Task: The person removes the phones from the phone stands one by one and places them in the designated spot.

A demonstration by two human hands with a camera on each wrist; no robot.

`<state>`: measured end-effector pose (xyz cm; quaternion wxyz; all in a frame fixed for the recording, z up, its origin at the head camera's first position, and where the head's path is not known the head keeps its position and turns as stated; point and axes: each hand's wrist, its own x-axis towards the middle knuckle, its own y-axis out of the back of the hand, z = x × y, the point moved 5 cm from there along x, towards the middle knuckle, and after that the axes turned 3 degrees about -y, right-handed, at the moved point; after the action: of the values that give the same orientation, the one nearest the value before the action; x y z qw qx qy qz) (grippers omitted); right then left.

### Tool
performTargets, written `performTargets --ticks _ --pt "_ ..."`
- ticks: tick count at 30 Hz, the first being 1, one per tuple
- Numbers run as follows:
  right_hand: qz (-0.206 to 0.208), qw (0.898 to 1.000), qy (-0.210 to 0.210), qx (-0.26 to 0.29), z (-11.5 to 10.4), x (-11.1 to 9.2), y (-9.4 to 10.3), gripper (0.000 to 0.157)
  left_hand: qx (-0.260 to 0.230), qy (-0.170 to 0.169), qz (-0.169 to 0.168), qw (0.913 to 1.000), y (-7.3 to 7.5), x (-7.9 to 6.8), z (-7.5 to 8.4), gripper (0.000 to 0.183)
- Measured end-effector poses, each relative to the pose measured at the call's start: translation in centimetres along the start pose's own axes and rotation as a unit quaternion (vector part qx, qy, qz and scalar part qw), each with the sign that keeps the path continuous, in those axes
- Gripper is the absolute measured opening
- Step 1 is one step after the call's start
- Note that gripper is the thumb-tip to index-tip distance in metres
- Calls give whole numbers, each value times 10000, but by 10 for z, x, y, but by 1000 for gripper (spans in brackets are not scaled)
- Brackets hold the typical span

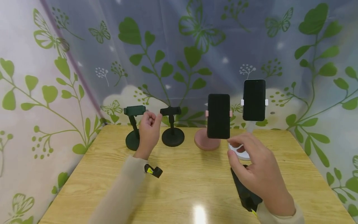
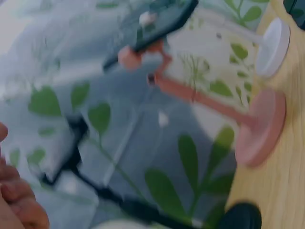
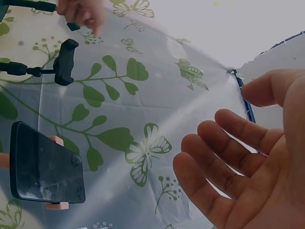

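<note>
My left hand (image 1: 149,130) is raised between a dark green phone stand (image 1: 135,110) and a black phone stand (image 1: 172,132). Its fingers curl loosely by the green stand's clamp; no object shows between them, and contact with the clamp is unclear. My right hand (image 1: 258,168) hovers in front of the white stand's base (image 1: 242,155), with relaxed, slightly bent fingers and a bare palm in the right wrist view. Beneath it a dark slab (image 1: 241,186) is partly hidden. A pink stand (image 1: 199,141) holds a black phone (image 1: 218,116); the white stand holds another phone (image 1: 254,99).
The stands form a row along the back of the wooden table (image 1: 179,183). Both clamps on the left bear no phone. A leaf-and-butterfly curtain (image 1: 179,40) hangs right behind them and at both sides. A small black wrist camera (image 1: 156,171) sits on the left sleeve.
</note>
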<state>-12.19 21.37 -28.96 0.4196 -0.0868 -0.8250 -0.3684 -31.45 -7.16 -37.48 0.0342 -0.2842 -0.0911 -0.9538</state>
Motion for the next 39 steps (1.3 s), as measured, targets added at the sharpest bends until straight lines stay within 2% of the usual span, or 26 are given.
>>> performTargets --ticks 2,4,7,10,13,15,18,20,24,25,27,29,30,35,39 --pt "-12 10000 16 0 0 0 0 24 -59 -538 -384 9978 -13 -8 17 23" --pt "-33 10000 25 -1 0 1 1 23 -129 -782 -1093 9908 -32 -14 27 22" --pt "-2 10000 66 42 -1 0 2 22 -54 -537 -1972 9789 -58 -19 31 20" --pt "78 9999 99 97 -2 0 5 21 14 22 -2353 9719 -79 -19 21 26" --pt "83 9999 82 115 0 -1 10 23 -111 492 -2457 9680 -97 -14 9 40" --pt "37 9999 30 126 1 -1 11 25 -312 800 -2408 9668 -106 -10 0 45" --pt "19 9998 27 180 0 -1 12 26 -927 1334 -2228 9612 -118 -4 -8 48" --pt "48 9997 76 216 -1 -1 15 27 -1638 1806 -2104 9467 -127 -1 -11 50" --pt "98 9997 112 215 -3 -3 21 29 -2892 2483 -2017 9022 -150 3 -11 49" --pt "98 9997 113 217 -3 -3 22 29 -3038 2525 -2071 8950 -153 3 -10 48" --pt "98 9997 90 185 -4 -3 22 29 -3137 2474 -2185 8903 -158 3 -9 42" --pt "104 9997 110 188 -5 -3 23 28 -3095 2365 -2278 8924 -163 3 -8 38" --pt "100 9997 114 185 -6 -3 22 27 -2996 2294 -2311 8968 -164 3 -8 38" --pt "111 9997 149 181 -8 -3 23 26 -2079 1721 -2358 9336 -170 9 -10 47" --pt "27 9998 112 136 -10 -3 22 28 -1621 1005 -2217 9563 -173 15 -10 49"
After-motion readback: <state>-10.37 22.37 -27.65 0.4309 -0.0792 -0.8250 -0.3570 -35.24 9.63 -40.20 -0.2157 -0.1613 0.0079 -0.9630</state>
